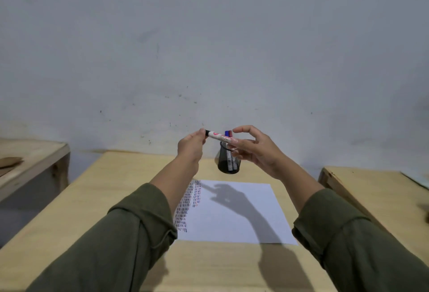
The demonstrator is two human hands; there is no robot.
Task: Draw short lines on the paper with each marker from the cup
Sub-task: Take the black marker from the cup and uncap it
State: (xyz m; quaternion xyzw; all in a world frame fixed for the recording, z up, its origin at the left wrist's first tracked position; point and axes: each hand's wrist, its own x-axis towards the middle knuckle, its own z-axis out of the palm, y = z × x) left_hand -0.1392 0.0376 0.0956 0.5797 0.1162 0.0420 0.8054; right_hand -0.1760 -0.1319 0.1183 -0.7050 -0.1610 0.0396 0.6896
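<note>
A bare grey wall (209, 48) rises behind the pale wooden surface (130, 175), where the white sheet of paper (232, 217) with columns of short dashes lies below my raised hands. My left hand (190, 146) pinches the black end of a white marker with pink print (218, 137); my right hand (257, 150) holds its other end, upper fingers (241, 129) spread loosely. The black mesh cup (228, 160) with more markers stands just beyond and below my fingers.

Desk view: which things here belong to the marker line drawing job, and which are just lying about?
Part of the job:
- marker held between left hand and right hand
- mesh cup with more markers
- paper with rows of short lines

Just lying about:
- left side table
- right side table
</note>
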